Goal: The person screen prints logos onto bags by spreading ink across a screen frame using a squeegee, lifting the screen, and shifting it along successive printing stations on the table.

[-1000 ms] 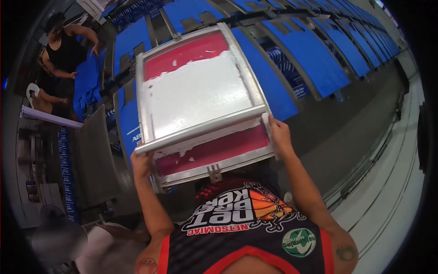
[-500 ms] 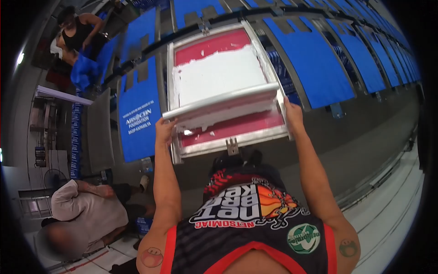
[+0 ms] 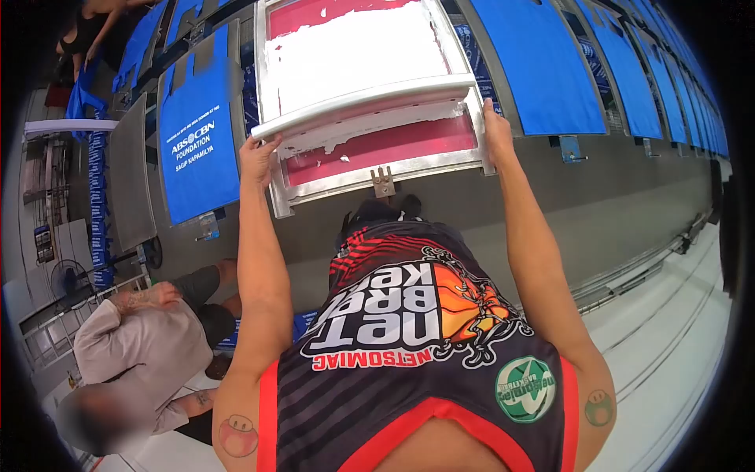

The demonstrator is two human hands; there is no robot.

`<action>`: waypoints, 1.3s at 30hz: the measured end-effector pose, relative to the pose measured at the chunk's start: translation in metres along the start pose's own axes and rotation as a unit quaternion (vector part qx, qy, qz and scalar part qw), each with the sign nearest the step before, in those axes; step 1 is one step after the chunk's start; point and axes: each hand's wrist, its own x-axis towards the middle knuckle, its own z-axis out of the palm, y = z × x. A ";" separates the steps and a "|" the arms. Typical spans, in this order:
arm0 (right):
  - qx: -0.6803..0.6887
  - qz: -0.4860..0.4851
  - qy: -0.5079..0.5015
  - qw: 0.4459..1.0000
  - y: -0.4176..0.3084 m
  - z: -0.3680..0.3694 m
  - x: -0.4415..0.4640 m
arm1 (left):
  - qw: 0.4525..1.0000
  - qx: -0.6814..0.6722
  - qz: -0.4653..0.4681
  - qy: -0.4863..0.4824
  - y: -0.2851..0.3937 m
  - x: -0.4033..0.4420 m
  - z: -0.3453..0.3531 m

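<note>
Ahead of red-trimmed black shirt (image 3: pixel 425 318): left hand (image 3: pixel 257 162) and right hand (image 3: pixel 498 140), each grip closed on one side of rectangular silver metal frame (image 3: pixel 436 164) with red mesh (image 3: pixel 409 145). Unclear whether left hand also pins long silver metal bar (image 3: pixel 366 105) lying across frame. Uneven tilt could slide bar through white paste (image 3: pixel 354 59) beyond. Left of frame, white-lettered blue cloth panel (image 3: pixel 195 157); sideways bump could smear lettering.

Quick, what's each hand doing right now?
Left hand: closed, holding the left side of the frame, by the end of the metal bar.
Right hand: holding the frame's right side, fingers mostly hidden.
</note>
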 end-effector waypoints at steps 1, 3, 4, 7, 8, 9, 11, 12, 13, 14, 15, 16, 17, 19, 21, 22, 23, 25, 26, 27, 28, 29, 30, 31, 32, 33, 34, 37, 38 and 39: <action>-0.001 0.002 -0.001 1.000 0.004 0.001 0.003 | 1.000 0.001 -0.003 0.001 0.000 0.000 -0.001; 0.009 -0.005 0.007 1.000 0.010 0.001 0.008 | 1.000 0.018 -0.004 0.015 0.000 0.001 0.000; 0.008 -0.005 0.007 1.000 0.009 0.000 0.009 | 1.000 0.014 -0.005 0.016 -0.001 0.001 0.000; 0.031 0.010 -0.012 0.999 0.005 0.001 0.010 | 1.000 0.014 -0.002 0.008 -0.004 0.003 -0.004; 0.028 0.006 -0.025 0.999 0.005 0.001 0.009 | 1.000 0.015 -0.002 0.008 -0.005 0.003 -0.005; 0.024 0.002 -0.036 0.999 0.005 0.000 0.008 | 1.000 0.013 -0.008 0.011 -0.007 0.002 -0.004; 0.044 0.035 -0.040 0.998 0.023 0.002 0.017 | 1.000 0.009 -0.013 0.008 -0.009 0.003 -0.002; 0.065 0.064 -0.047 0.995 0.026 0.001 0.025 | 1.000 0.009 -0.018 0.013 -0.010 0.002 -0.002; 0.066 0.061 -0.039 0.995 0.016 -0.004 0.022 | 0.999 0.009 -0.025 0.018 -0.010 0.001 -0.002; 0.155 0.025 -0.049 0.986 0.011 -0.011 0.014 | 0.999 0.024 -0.038 0.012 -0.006 0.001 -0.005; 0.240 -0.013 -0.056 0.969 -0.001 -0.019 0.003 | 0.998 0.041 -0.029 0.023 -0.001 0.001 -0.004; 0.293 -0.032 -0.086 0.952 -0.014 -0.029 -0.007 | 0.997 0.059 -0.011 0.044 0.009 -0.003 0.001; 0.388 -0.007 -0.164 0.907 -0.020 -0.041 -0.007 | 0.992 0.125 0.006 0.033 0.030 -0.010 0.010; 0.350 -0.020 -0.182 0.919 -0.043 -0.044 -0.018 | 0.981 0.190 0.038 -0.014 0.052 -0.014 0.020; 0.321 -0.053 -0.161 0.932 -0.067 -0.037 -0.030 | 0.928 0.362 0.063 -0.066 0.074 -0.018 0.036; 0.012 -0.286 -0.107 0.952 -0.086 -0.029 -0.042 | 0.838 0.529 0.078 -0.108 0.081 -0.022 0.041; -0.290 -0.484 -0.038 0.825 -0.105 -0.015 -0.049 | 0.776 0.586 0.198 -0.125 0.075 -0.022 0.037; -0.337 -0.555 -0.035 0.760 -0.119 0.017 -0.041 | 0.675 0.693 0.158 -0.197 0.108 -0.025 0.060; -0.447 -0.508 -0.113 0.728 -0.109 0.025 -0.022 | 0.673 0.699 0.152 -0.190 0.119 -0.019 0.064; -0.550 -0.450 -0.185 0.679 -0.107 0.032 -0.008 | 0.669 0.699 0.127 -0.218 0.129 -0.009 0.066; -0.561 -0.388 -0.219 0.697 -0.122 0.033 -0.003 | 0.667 0.695 0.106 -0.245 0.138 0.006 0.068; -0.563 -0.393 -0.219 0.693 -0.137 0.037 0.006 | 0.670 0.694 0.106 -0.239 0.147 0.025 0.068; -0.572 -0.380 -0.218 0.693 -0.148 0.041 0.014 | 0.689 0.676 0.132 -0.226 0.153 0.043 0.067; -0.581 -0.364 -0.219 0.694 -0.159 0.045 0.019 | 0.706 0.657 0.154 -0.214 0.155 0.061 0.067; -0.560 -0.392 -0.163 0.712 -0.173 0.055 0.024 | 0.717 0.646 0.185 -0.185 0.155 0.083 0.069; -0.535 -0.412 -0.133 0.726 -0.180 0.066 0.043 | 0.726 0.635 0.215 -0.155 0.154 0.106 0.073; -0.532 -0.440 -0.106 0.716 -0.186 0.079 0.065 | 0.715 0.634 0.268 -0.122 0.145 0.129 0.076; -0.451 -0.556 -0.029 0.698 -0.167 0.113 0.125 | 0.679 0.638 0.352 -0.083 0.088 0.165 0.077; -0.485 -0.541 -0.031 0.687 -0.153 0.119 0.128 | 0.657 0.642 0.389 -0.072 0.065 0.167 0.077; -0.519 -0.523 -0.034 0.675 -0.140 0.122 0.126 | 0.655 0.614 0.437 -0.050 0.044 0.154 0.078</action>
